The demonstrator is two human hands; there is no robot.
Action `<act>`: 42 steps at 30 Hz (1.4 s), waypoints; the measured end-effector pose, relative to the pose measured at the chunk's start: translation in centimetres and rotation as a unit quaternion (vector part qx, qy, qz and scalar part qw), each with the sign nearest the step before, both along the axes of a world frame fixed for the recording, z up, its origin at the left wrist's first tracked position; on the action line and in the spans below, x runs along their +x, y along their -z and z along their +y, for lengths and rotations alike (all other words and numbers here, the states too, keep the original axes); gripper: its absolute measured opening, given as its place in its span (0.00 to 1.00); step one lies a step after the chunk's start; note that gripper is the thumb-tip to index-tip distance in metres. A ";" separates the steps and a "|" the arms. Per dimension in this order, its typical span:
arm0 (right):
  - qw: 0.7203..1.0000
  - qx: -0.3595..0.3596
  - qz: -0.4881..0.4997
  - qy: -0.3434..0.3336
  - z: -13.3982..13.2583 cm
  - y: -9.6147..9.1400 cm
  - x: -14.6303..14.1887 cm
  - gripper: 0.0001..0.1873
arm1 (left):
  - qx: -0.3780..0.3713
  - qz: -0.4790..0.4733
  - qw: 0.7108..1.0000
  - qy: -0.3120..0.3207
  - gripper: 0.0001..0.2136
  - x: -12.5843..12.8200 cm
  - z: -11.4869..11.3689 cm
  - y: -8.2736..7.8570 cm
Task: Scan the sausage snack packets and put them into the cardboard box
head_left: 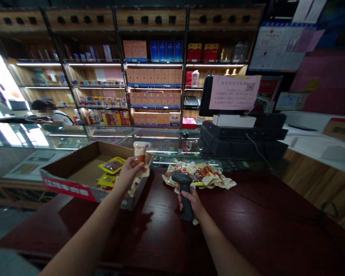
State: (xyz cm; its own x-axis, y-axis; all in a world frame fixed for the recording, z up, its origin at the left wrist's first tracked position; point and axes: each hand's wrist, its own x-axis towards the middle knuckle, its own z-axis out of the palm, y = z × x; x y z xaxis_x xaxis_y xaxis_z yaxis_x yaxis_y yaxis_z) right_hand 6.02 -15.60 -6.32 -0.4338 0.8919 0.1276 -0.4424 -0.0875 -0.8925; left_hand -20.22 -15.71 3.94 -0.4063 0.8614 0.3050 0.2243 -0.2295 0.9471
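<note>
My left hand (130,172) is closed around a clear-and-white snack packet (140,149) with something reddish brown inside, held up over the right side of a cardboard box (83,163). Inside that box lie yellow snack packets (112,165) and some pale ones, partly hidden by my arm. A dark handheld barcode scanner (184,191) stands upright in the grip of my right hand (193,199), its cord running down toward me. Just behind the scanner, a pile of similar pale packets (209,174) with brown contents rests on the dark red table (235,222).
At the back right stands a monitor (206,96) with a pink notice (234,92), above a black cash drawer (241,143). Behind the table runs a glass counter (166,134). Shelves of boxed goods (153,78) line the wall. A person (59,115) sits at far left.
</note>
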 end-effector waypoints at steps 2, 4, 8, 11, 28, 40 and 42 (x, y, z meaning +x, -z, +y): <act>1.000 0.002 0.007 0.004 0.0 0.0 0.0 0.21 | 0.019 -0.114 0.988 0.100 0.23 3.3 -0.5 3.3; 1.000 0.002 0.013 0.013 -0.1 0.1 0.1 0.20 | 0.003 -0.159 0.978 0.133 0.23 5.5 -0.8 6.8; 1.000 0.008 0.001 0.010 -0.2 -0.1 0.0 0.19 | -0.041 -0.173 0.978 0.108 0.25 6.2 -1.0 11.8; 0.999 0.010 -0.028 -0.012 -0.5 -0.4 -0.2 0.20 | -0.051 -0.174 0.978 0.102 0.25 5.5 -1.1 13.0; 0.998 0.020 -0.065 0.018 -1.2 -0.9 -0.7 0.19 | -0.032 -0.197 0.971 0.128 0.23 5.2 -0.8 13.6; 0.998 0.012 -0.054 0.026 -1.2 -0.9 -0.8 0.18 | -0.040 -0.209 0.969 0.126 0.24 5.4 -1.2 12.7; 0.998 0.003 -0.050 0.030 -1.1 -0.9 -0.7 0.19 | -0.058 -0.218 0.967 0.115 0.24 5.4 -1.3 12.4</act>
